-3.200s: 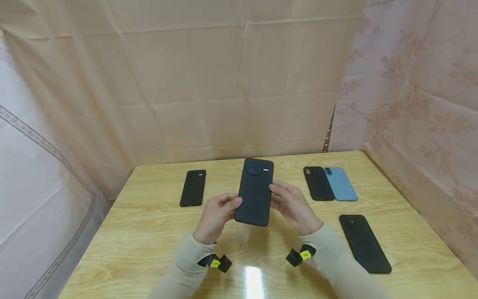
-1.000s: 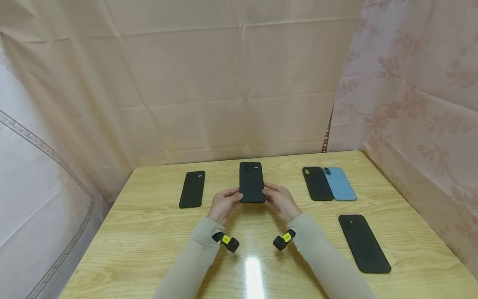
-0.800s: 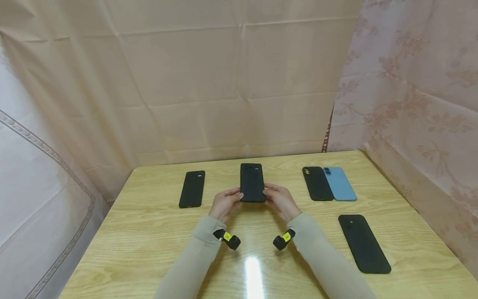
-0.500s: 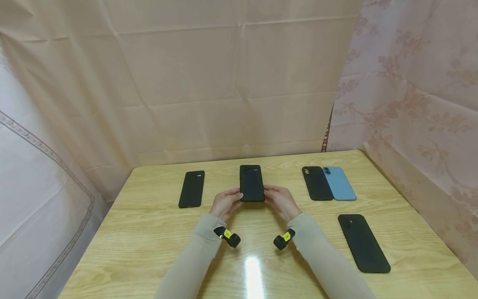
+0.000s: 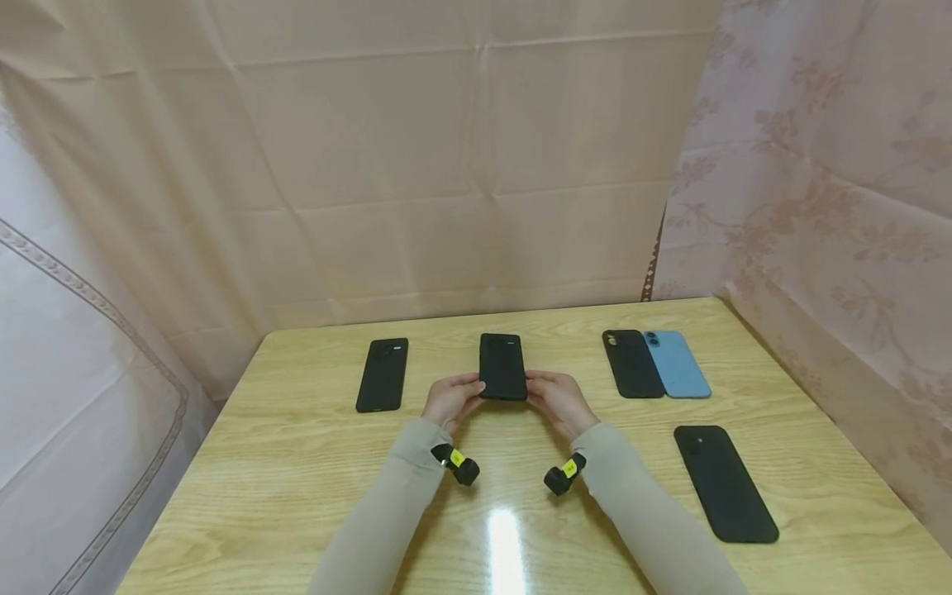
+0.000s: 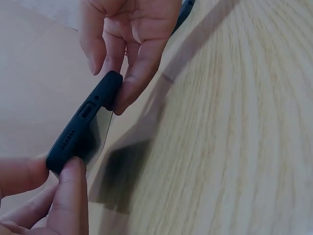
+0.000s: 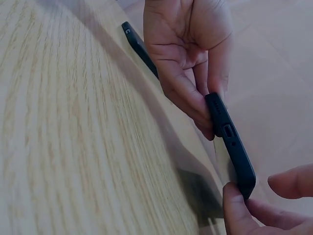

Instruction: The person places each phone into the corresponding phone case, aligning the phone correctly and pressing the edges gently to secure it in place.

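A smartphone in a black case (image 5: 502, 367) is held a little above the middle of the table, back up, its lower end toward me. The left hand (image 5: 452, 398) pinches its lower left corner, thumb on top and fingers beneath. Under the lower right corner lie the fingers of the right hand (image 5: 561, 402), while its thumb (image 7: 293, 182) is raised off the phone in the right wrist view. A charging port (image 6: 88, 110) and speaker holes show in the left wrist view, and the phone's shadow falls on the wood below.
On the wooden table (image 5: 297, 496), another black phone (image 5: 383, 375) lies to the left. A black phone case (image 5: 634, 364) touches a blue phone (image 5: 679, 364) at the back right. One more black phone (image 5: 725, 484) lies beside the right forearm. Cloth (image 5: 372, 165) hangs behind.
Both hands have lowered the phone toward the table and away from me, tipping it flatter. The right thumb has come off the phone's face. Everything on the table stays put.
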A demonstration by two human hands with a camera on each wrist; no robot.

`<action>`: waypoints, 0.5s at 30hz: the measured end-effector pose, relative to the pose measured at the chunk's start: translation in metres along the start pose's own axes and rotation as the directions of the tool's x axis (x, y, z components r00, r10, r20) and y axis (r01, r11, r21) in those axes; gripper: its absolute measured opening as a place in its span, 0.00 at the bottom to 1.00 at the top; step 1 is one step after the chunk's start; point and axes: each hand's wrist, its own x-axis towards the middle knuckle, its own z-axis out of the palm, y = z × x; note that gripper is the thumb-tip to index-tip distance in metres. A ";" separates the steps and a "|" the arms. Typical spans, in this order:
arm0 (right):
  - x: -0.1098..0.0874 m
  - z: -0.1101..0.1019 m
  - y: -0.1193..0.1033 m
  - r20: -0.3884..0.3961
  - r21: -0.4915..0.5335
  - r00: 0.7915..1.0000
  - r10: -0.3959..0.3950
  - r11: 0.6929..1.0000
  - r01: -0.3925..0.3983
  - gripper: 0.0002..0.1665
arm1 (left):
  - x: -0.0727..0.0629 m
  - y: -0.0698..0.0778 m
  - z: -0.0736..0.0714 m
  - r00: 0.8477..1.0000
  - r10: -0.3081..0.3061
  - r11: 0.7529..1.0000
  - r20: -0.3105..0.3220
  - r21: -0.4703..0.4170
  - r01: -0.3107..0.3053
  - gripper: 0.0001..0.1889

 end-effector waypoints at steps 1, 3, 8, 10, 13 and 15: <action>0.000 0.000 0.000 -0.002 0.001 1.000 0.002 1.000 -0.002 0.24 | 0.001 0.000 0.000 1.000 0.000 1.000 -0.001 0.000 0.000 0.19; 0.001 0.000 0.001 -0.002 0.003 1.000 0.008 1.000 -0.008 0.24 | 0.002 0.000 0.001 1.000 -0.005 1.000 -0.005 -0.001 0.005 0.19; 0.001 0.000 0.001 -0.008 -0.006 1.000 0.016 1.000 -0.016 0.24 | 0.003 -0.001 0.001 1.000 -0.013 1.000 -0.019 0.012 0.013 0.19; 0.000 -0.001 0.002 -0.008 -0.011 1.000 0.007 1.000 -0.007 0.24 | 0.004 -0.001 0.001 1.000 -0.013 1.000 -0.024 0.017 0.014 0.19; 0.001 -0.001 0.001 -0.012 -0.011 1.000 -0.004 1.000 0.004 0.24 | 0.004 -0.002 0.002 0.999 -0.004 0.999 -0.034 0.031 0.005 0.18; 0.001 0.000 0.001 -0.011 -0.009 1.000 -0.011 1.000 0.011 0.24 | 0.005 -0.003 0.003 0.999 0.005 0.999 -0.044 0.041 -0.003 0.18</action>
